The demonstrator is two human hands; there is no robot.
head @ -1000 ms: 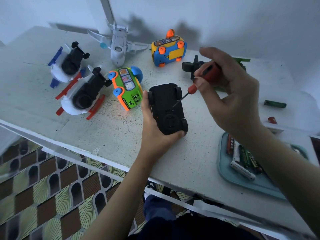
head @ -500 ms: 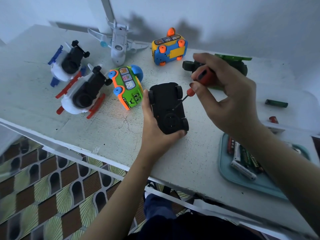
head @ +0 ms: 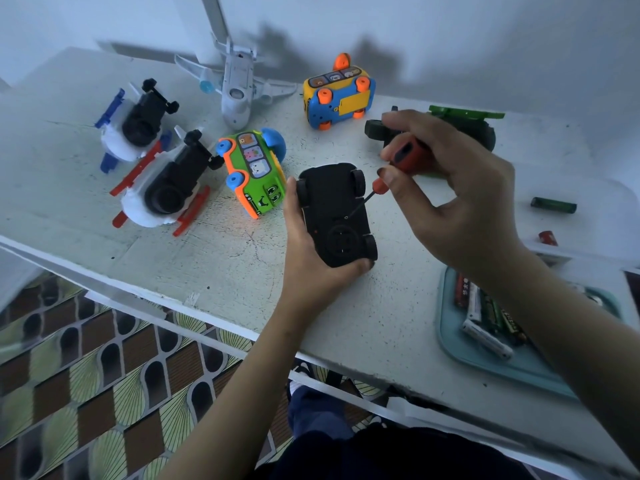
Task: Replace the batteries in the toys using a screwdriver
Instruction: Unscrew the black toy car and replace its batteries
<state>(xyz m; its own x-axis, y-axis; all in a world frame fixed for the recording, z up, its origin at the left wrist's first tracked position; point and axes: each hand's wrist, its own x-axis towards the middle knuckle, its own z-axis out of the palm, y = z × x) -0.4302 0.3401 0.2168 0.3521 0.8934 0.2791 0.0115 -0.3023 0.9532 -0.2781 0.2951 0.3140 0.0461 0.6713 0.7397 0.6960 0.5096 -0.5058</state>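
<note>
A black toy car [head: 334, 213] lies upside down on the white table [head: 214, 271], wheels up. My left hand [head: 311, 258] grips it from the left side and the near end. My right hand [head: 450, 199] pinches the red-and-black handle of a small screwdriver [head: 398, 161]. Its thin shaft slants down to the left, and the tip sits on the car's underside near the middle. A teal tray [head: 491, 362] at the right holds several batteries [head: 485, 317], partly hidden by my right forearm.
Other toys lie on the table: a green bus [head: 256, 174], a yellow-blue car [head: 339, 95], a white plane [head: 239, 88], two white-black vehicles [head: 166, 181] at the left, a dark green vehicle [head: 460, 123] behind my right hand. A loose green battery [head: 553, 205] and a red battery [head: 548, 238] lie at the right.
My right hand has shifted slightly down and turned on the screwdriver handle, with the tip staying on the car's underside. My left hand keeps the car in the same place.
</note>
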